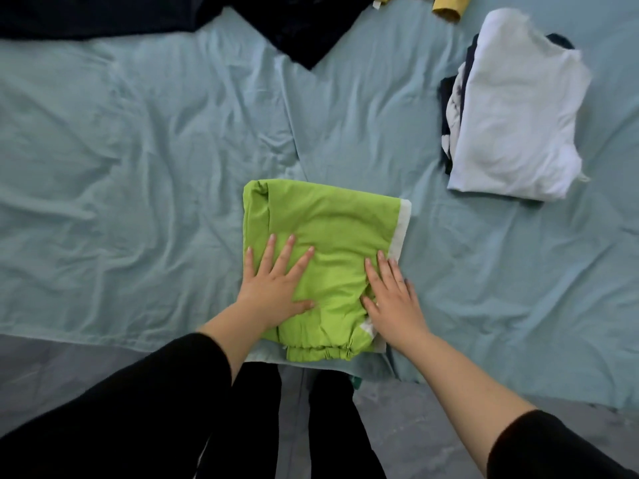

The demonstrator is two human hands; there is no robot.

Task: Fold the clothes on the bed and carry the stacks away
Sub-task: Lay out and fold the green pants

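Bed with pale green wrinkled sheet point(138, 167): dark unfolded garments point(294, 25) remain at far edge. White-topped folded stack point(518, 115) awaits carrying, far right. Folded lime-green garment point(321, 229) lies at near edge; left hand point(273, 285) and right hand point(394, 299), fingers spread, press it flat.

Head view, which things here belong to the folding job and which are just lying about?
Job: green garment under left hand and right hand, white-topped stack, dark clothes, yellow garment.
Just there: teal bedsheet, grey floor.
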